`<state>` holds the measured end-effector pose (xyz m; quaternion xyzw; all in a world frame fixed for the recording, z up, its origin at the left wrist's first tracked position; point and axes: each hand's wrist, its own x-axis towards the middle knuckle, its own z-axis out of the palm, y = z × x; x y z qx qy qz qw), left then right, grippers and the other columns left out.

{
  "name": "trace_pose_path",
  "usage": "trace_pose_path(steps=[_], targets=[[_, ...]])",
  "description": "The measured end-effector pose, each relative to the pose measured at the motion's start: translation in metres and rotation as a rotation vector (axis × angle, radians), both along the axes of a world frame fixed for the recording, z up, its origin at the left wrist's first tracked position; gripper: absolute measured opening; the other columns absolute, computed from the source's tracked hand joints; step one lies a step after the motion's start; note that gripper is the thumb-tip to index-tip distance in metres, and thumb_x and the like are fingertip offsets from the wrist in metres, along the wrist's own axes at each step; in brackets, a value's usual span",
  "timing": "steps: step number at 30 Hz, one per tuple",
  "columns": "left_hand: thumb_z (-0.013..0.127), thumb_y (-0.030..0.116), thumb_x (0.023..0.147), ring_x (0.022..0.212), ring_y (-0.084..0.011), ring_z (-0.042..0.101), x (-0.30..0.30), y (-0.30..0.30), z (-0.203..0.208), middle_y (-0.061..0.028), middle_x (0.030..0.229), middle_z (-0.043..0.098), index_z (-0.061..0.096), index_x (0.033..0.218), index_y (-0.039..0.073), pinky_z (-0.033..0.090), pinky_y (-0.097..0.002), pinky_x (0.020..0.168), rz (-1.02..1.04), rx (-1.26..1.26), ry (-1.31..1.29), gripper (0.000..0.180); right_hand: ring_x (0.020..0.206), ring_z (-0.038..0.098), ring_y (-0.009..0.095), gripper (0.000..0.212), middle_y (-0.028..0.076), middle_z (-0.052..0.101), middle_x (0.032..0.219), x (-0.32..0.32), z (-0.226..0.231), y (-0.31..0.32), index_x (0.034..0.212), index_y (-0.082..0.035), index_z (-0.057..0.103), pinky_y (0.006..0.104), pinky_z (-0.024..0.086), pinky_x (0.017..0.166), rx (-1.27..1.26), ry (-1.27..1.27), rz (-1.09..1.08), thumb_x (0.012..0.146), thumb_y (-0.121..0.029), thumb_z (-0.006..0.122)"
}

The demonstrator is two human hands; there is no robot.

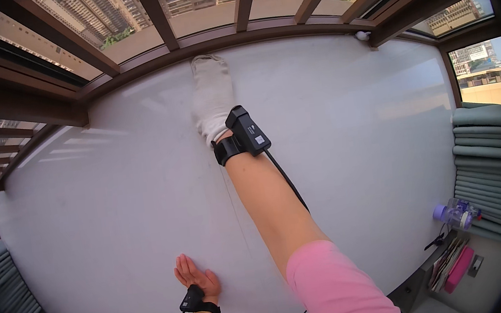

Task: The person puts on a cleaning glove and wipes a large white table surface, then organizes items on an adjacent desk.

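Note:
My right hand is inside an off-white, sock-like cloth mitt, stretched forward over the broad white sill. The mitt's tip reaches the foot of the brown window frame. Its cloth covers all the fingers, but the long, flat outline looks like an outstretched hand. Bare and holding nothing, my left hand rests on the near part of the sill with its fingers extended and thumb apart. Black straps with small cabled boxes circle both wrists.
Brown window frames border the far side. A small whitish thing sits in the far right corner. Folded grey-green curtains hang at the right. Near them are a purple-capped clear bottle and papers beside a pink item.

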<state>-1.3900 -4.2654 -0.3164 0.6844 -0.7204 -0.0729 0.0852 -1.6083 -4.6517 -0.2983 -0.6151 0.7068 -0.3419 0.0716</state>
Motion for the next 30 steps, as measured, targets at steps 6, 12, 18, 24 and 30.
trace_pose_path(steps=[6, 12, 18, 24, 30], targets=[[0.047, 0.016, 0.074, 0.134, -0.0381, 0.024, 0.011, 0.000, 0.006, -0.0205, 0.140, 0.030, 0.027, 0.135, -0.004, 0.011, -0.0546, 0.109, -0.033, -0.018, -0.047, 0.067, 0.123, 0.042, 0.029, 0.039, 0.015, 0.051, 0.125, -0.163, -0.018, 0.063, 0.123, -0.001, 0.047, 0.0355, 0.026, 0.109, 0.293, 0.179, -0.524, 0.087, -0.016, 0.043], [0.043, 0.013, 0.078, 0.135, -0.0370, 0.022, -0.003, -0.007, 0.007, -0.0201, 0.142, 0.028, 0.024, 0.136, -0.004, 0.011, -0.0533, 0.110, -0.108, 0.010, -0.026, 0.064, 0.117, 0.046, 0.031, 0.037, 0.017, 0.051, 0.123, -0.248, -0.020, 0.207, 0.120, -0.001, 0.049, 0.0366, 0.033, 0.104, 0.045, 0.201, -0.892, 0.085, -0.012, 0.043], [0.042, 0.010, 0.081, 0.134, -0.0342, 0.025, -0.008, -0.010, 0.000, -0.0177, 0.144, 0.027, 0.027, 0.136, -0.004, 0.015, -0.0490, 0.111, -0.133, -0.128, -0.069, 0.059, 0.110, 0.052, 0.022, 0.032, 0.011, 0.055, 0.119, -0.334, -0.067, 0.415, 0.118, -0.006, 0.049, 0.0307, 0.042, 0.093, 0.061, 0.563, -1.123, 0.090, -0.020, 0.050], [0.042, 0.013, 0.087, 0.130, -0.0351, 0.031, 0.002, -0.006, -0.025, -0.0170, 0.142, 0.032, 0.030, 0.136, 0.001, 0.025, -0.0451, 0.108, -0.157, -0.236, -0.097, 0.053, 0.114, 0.050, 0.022, 0.035, 0.011, 0.050, 0.126, -0.359, -0.104, 0.655, 0.123, -0.003, 0.047, 0.0320, 0.040, 0.096, -0.355, -0.266, -1.482, 0.091, -0.017, 0.046], [0.040, 0.020, 0.091, 0.127, -0.0335, 0.038, 0.058, -0.031, -0.060, -0.0160, 0.139, 0.038, 0.036, 0.134, 0.001, 0.029, -0.0443, 0.105, -0.214, -0.376, -0.076, 0.047, 0.111, 0.051, 0.022, 0.032, 0.012, 0.049, 0.127, -0.304, -0.123, 0.783, 0.119, -0.002, 0.051, 0.0326, 0.039, 0.097, -0.067, 0.264, -1.472, 0.094, -0.019, 0.039]])
